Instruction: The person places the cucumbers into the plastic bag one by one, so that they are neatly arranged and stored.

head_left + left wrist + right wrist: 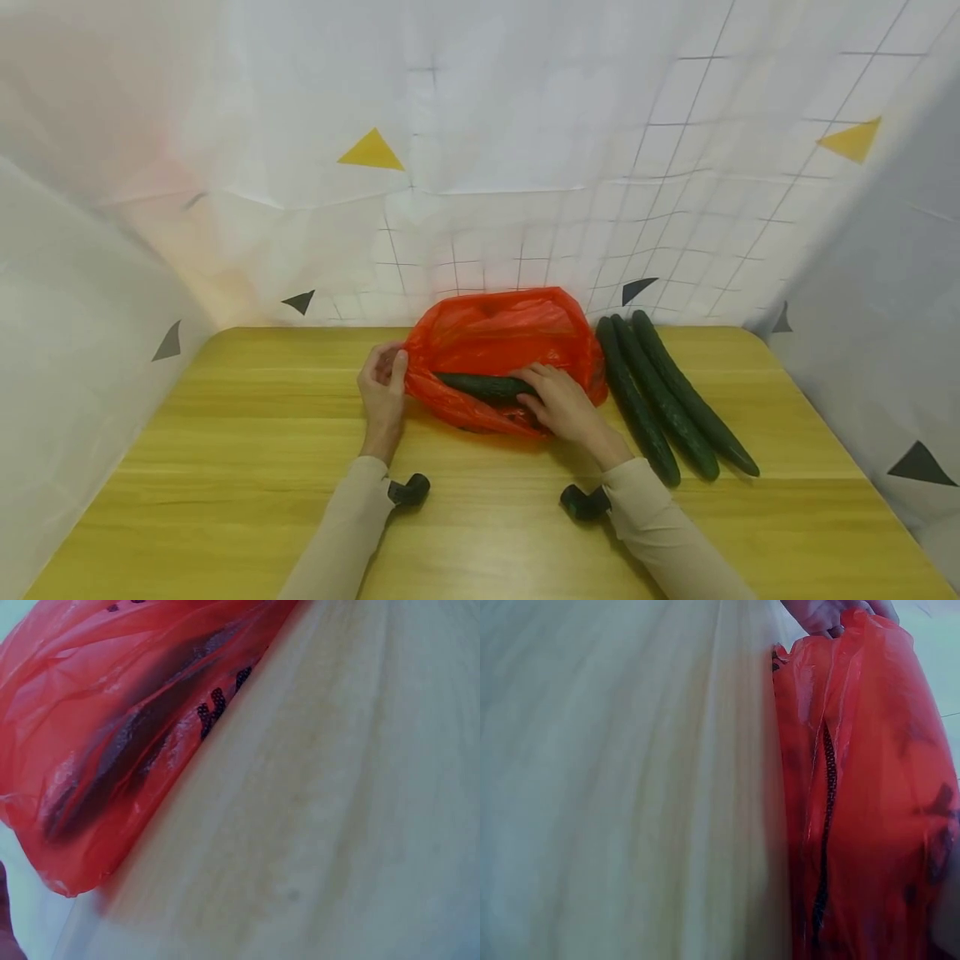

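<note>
A red plastic bag (491,317) lies with its mouth spread wide in the head view. My left hand (383,390) pinches the bag's left edge between thumb and fingers. Inside the mouth lies a cucumber (480,384), and my right hand (562,402) grips its right end, fingers reaching into the bag. In the left wrist view the cucumber's dark shape (127,742) shows through the red film. The right wrist view has the bag's printed side (877,765), with the left hand (826,613) at its far end.
Three more cucumbers (660,392) lie side by side to the right of the bag, slanting toward the front. The wooden table (225,433) ends at a white sheeted wall (480,242) behind the bag. Wrist-worn cameras (409,490) sit beside both sleeves.
</note>
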`<state>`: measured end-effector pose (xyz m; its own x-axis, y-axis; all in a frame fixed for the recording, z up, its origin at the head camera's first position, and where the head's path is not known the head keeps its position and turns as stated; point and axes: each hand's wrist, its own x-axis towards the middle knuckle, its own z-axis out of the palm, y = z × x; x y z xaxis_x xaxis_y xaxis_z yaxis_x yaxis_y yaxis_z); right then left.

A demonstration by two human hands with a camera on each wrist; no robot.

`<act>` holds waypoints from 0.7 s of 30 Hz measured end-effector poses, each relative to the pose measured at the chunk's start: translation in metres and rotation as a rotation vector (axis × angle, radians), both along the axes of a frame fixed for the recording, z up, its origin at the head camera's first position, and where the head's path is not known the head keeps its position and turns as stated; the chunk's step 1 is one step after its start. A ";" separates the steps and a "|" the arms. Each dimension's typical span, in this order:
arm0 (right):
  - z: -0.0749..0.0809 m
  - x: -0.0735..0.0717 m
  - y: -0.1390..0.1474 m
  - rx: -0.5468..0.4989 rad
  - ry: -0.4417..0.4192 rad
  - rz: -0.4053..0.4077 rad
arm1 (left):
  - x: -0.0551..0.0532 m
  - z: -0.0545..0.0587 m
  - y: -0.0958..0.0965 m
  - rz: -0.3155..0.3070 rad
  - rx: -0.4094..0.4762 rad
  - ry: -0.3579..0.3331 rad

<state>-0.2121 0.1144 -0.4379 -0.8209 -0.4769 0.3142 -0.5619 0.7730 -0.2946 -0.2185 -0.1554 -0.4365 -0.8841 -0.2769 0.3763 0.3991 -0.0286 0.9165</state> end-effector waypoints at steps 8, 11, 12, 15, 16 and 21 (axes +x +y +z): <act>0.000 -0.001 0.002 0.001 0.001 0.018 | -0.002 -0.001 0.000 -0.008 -0.007 0.009; 0.000 -0.001 0.003 -0.003 -0.005 0.014 | -0.002 -0.001 -0.001 -0.013 -0.007 0.011; 0.000 -0.002 0.004 -0.006 -0.005 0.016 | -0.002 -0.002 -0.001 -0.014 -0.008 0.010; 0.000 -0.002 0.005 -0.015 -0.002 0.013 | -0.002 -0.002 0.000 -0.016 -0.006 0.013; 0.000 -0.002 0.006 -0.021 -0.002 0.013 | -0.002 -0.002 0.000 -0.017 -0.004 0.016; 0.002 0.001 0.007 -0.051 -0.024 0.005 | -0.001 -0.003 0.000 -0.019 0.000 0.019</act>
